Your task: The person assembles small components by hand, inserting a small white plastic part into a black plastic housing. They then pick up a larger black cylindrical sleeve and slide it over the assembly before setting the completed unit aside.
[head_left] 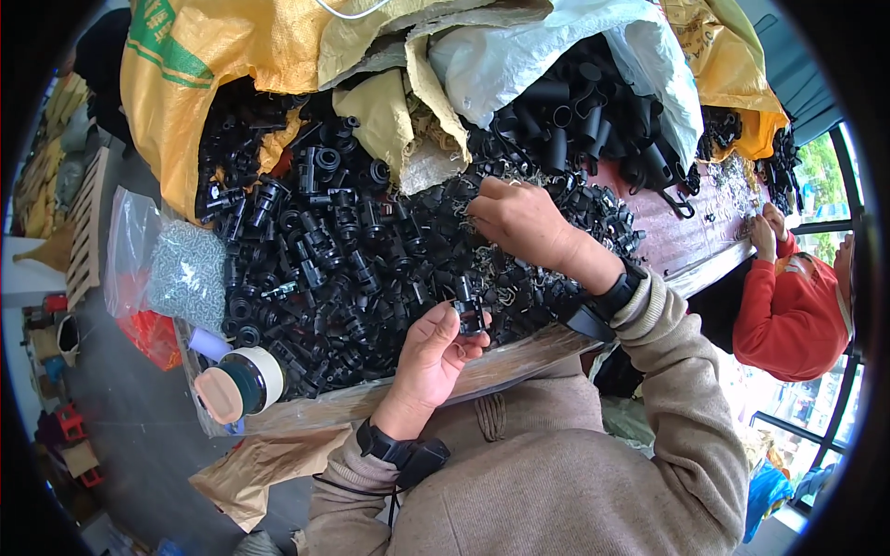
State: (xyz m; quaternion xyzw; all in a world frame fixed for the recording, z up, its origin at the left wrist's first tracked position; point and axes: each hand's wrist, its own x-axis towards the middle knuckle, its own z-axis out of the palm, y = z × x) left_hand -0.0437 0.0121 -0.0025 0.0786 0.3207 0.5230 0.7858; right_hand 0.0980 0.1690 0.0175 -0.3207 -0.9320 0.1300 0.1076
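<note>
My left hand (428,360) is closed around a small black plastic fitting (469,318), held upright between thumb and fingers near the front edge of the table. Farther off and to the right, my right hand (528,225) hovers low over a heap of small pale metal pieces (505,289) mixed with little black parts. Its fingers are bent together, the fingertips turned down and partly hidden, so what they hold is not visible. Left of the hands spreads a large pile of black plastic fittings (320,255).
A clear bag of screws (185,269) and a lidded jar (239,382) sit at the left edge. Woven yellow sacks (269,46) and a white sack (565,46) spill black parts at the back. A person in red sleeves (783,310) works at the right.
</note>
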